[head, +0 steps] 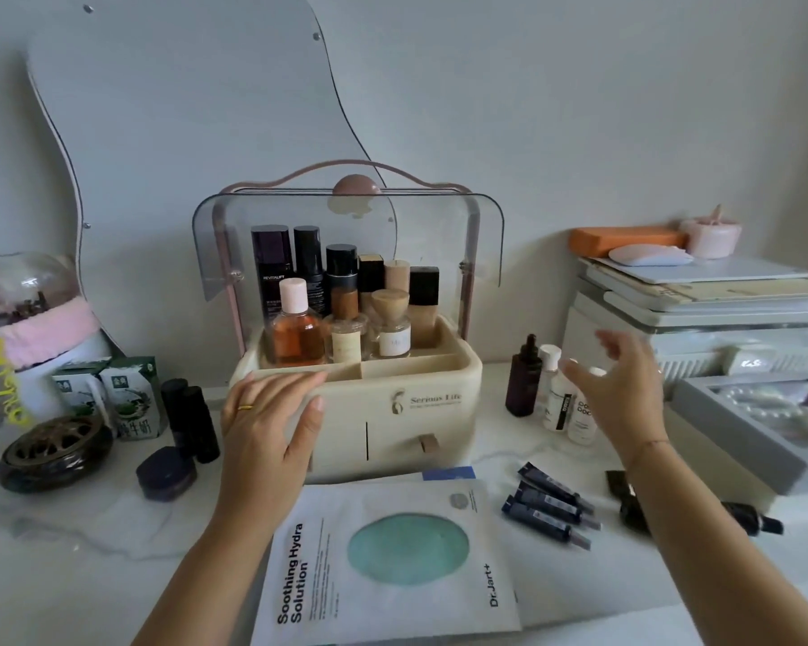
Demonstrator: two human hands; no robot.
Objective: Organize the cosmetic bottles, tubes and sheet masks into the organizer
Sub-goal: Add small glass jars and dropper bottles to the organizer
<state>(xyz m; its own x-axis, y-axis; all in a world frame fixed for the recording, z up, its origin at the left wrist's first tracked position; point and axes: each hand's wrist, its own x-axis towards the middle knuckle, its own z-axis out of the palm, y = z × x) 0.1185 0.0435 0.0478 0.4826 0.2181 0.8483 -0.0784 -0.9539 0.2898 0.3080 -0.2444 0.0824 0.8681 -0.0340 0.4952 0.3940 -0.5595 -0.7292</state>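
Risk sits just beyond the right hand [626, 389], spread and empty: a careless reach could topple the bottles [553, 401] ahead. Left hand [271, 426] lies flat, fingers together, on the organizer [444, 428].

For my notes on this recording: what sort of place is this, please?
Probably a dressing table at home, perhaps in a bedroom. A wavy-edged mirror is against the wall, a cream cosmetic organizer holds bottles, and a grey jewellery box with pearls stands at the right.
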